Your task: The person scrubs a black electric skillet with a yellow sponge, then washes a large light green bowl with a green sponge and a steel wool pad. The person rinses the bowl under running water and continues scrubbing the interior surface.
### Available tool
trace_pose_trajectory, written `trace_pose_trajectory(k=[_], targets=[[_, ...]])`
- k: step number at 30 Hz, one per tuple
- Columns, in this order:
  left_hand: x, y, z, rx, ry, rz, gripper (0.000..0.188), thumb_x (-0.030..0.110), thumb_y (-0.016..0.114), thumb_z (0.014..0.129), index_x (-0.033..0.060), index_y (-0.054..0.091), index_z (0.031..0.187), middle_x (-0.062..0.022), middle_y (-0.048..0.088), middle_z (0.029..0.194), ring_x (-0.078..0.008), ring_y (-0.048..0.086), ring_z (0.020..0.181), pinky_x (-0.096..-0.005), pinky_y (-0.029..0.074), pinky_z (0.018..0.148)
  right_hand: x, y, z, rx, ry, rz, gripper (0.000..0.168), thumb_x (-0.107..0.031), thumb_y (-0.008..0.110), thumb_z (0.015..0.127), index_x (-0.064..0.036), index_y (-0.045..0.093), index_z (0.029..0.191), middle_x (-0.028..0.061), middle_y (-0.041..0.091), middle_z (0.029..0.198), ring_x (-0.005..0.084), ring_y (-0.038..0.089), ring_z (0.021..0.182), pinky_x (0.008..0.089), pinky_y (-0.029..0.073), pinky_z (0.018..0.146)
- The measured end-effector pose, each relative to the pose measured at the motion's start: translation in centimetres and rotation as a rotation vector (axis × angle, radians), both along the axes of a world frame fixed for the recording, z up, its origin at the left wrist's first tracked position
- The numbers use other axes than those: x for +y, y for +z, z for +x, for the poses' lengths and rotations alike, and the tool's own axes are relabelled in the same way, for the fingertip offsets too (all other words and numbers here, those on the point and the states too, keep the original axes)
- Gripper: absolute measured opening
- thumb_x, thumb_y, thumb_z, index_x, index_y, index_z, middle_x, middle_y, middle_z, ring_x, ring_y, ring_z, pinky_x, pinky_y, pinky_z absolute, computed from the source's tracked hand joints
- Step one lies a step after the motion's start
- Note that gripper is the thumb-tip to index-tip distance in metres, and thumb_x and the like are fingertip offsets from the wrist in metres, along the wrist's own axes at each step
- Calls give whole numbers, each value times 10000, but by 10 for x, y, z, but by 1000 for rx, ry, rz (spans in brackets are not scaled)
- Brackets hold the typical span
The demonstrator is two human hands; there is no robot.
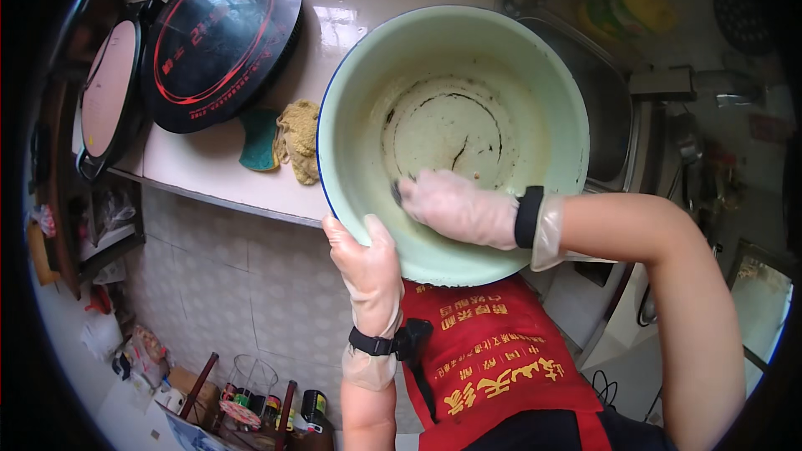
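A large pale-green enamel basin [551, 106] with a dark blue rim is tilted towards me over the counter's front edge. My gloved left hand [369, 260] grips its near-left rim, thumb on the inside. Inside the basin, my gloved right hand [460, 207] is bunched against the lower wall. A small dark grey thing [396, 193], perhaps a scouring pad, shows at its fingertips; most of it is hidden. Blackish ring marks and a dark streak cover the basin's bottom. Left of the basin, a green-and-yellow scrub sponge [258, 139] lies beside a crumpled yellow cloth [302, 138].
A black round electric appliance [219, 44] and a pan with a pinkish disc [109, 88] occupy the counter's left. Behind the basin to the right is a metal sink [601, 100]. Bottles and a wire rack [250, 382] stand low at left. A red apron [489, 351] covers my front.
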State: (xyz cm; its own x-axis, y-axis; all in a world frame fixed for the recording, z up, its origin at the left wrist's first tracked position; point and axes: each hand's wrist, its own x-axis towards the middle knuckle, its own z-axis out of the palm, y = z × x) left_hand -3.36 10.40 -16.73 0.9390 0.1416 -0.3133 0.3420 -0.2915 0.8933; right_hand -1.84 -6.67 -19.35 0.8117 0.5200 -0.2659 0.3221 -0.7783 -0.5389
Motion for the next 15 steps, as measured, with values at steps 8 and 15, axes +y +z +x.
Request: trace_pose_trajectory(k=[8, 15], targets=[[-5, -2, 0, -54, 2, -35, 220, 34, 564, 942, -41, 508, 1142, -180, 687, 983, -252, 656, 848, -358, 524, 828, -31, -12, 83, -313, -328, -60, 45, -54, 676, 806, -36, 668, 847, 176, 634, 914, 378, 659, 817, 466, 553, 708], [-1, -13, -7, -24, 51, -12, 256, 48, 590, 942, -50, 522, 1169, -195, 691, 1008, -279, 668, 867, -379, 524, 843, -26, 32, -34, 65, -69, -189, 176, -76, 619, 848, -66, 709, 999, 152, 659, 1072, 369, 694, 914, 469, 578, 788]])
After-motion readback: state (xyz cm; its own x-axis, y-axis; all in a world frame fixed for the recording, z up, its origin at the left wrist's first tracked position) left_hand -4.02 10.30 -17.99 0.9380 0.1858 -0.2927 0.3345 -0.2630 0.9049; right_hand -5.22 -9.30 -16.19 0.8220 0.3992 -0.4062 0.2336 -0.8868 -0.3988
